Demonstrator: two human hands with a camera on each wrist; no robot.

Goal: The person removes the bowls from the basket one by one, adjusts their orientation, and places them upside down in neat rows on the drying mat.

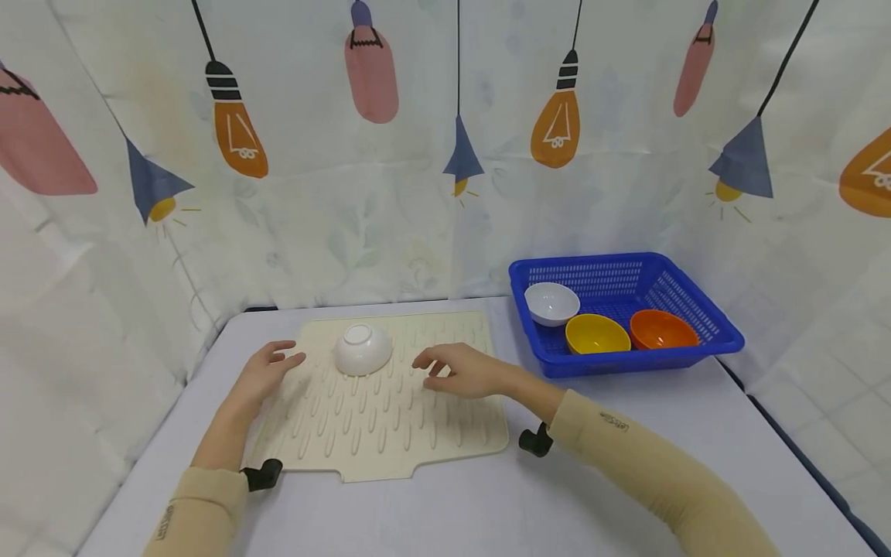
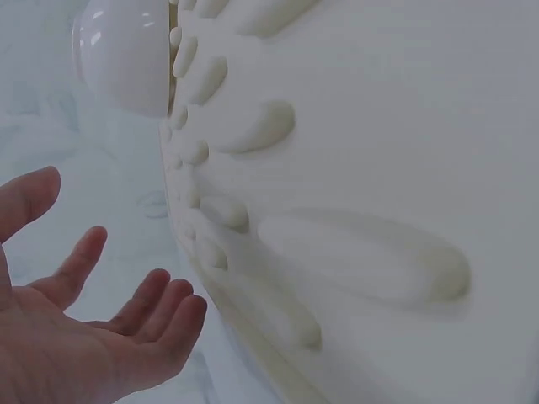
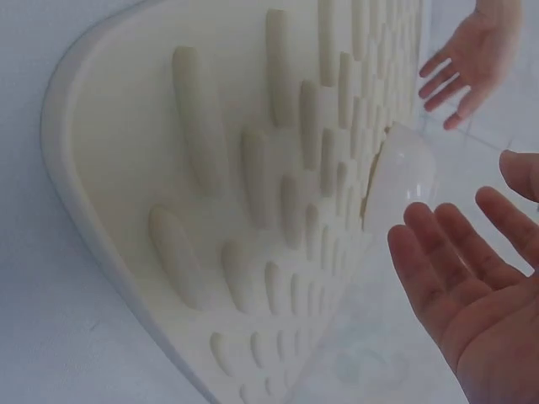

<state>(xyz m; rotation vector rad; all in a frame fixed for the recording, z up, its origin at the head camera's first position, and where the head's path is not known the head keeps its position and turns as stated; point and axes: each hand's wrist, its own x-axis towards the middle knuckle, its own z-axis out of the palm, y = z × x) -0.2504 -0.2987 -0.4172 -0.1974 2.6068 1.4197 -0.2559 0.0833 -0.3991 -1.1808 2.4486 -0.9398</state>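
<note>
A white bowl (image 1: pixel 363 350) lies upside down on a cream ridged drying mat (image 1: pixel 376 441), toward its back left. To the left of the bowl, over the mat's left edge, is my left hand (image 1: pixel 267 371), its fingers relaxed and apart from the bowl; the left wrist view shows the palm (image 2: pixel 93 353) with nothing in it. My right hand (image 1: pixel 462 371) hovers over the right part of the mat, fingers loosely bent and holding nothing. In the right wrist view its spread fingers overlap the edge of the bowl (image 3: pixel 402 181).
A blue plastic basket (image 1: pixel 626 365) stands at the back right of the white-covered table (image 1: pixel 445 510). Inside it are a white bowl (image 1: pixel 552 303), a yellow bowl (image 1: pixel 597 334) and an orange bowl (image 1: pixel 663 330). A patterned curtain (image 1: pixel 404 209) hangs behind the table.
</note>
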